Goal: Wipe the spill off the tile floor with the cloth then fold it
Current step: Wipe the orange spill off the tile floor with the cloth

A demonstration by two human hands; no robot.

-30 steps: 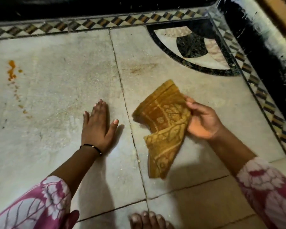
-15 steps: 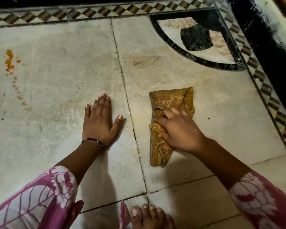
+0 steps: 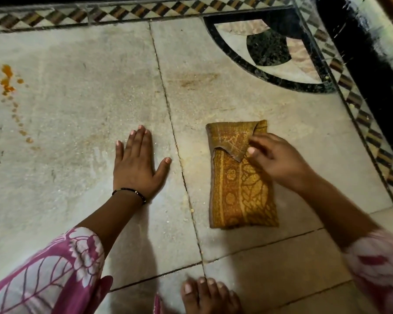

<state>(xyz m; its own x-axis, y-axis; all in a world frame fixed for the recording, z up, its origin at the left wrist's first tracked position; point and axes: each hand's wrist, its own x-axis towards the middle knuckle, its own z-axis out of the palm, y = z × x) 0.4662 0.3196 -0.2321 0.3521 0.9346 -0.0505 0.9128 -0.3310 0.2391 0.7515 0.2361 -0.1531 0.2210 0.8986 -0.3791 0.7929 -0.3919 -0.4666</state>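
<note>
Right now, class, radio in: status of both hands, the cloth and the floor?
Left hand flat on tile. Right hand at folded cloth, grip unclear. Orange spill remains, far left.

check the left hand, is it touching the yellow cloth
No, the left hand lies flat on the bare tile floor, apart from the yellow cloth, with a grout line between them.

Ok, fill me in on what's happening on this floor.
A person kneels on the tile floor. The right hand touches the upper right edge of a yellow cloth that lies folded into a rectangle, one flap turned over at its top. The left hand rests flat on the tile, apart from the cloth. An orange spill sits unwiped at far left.
</note>
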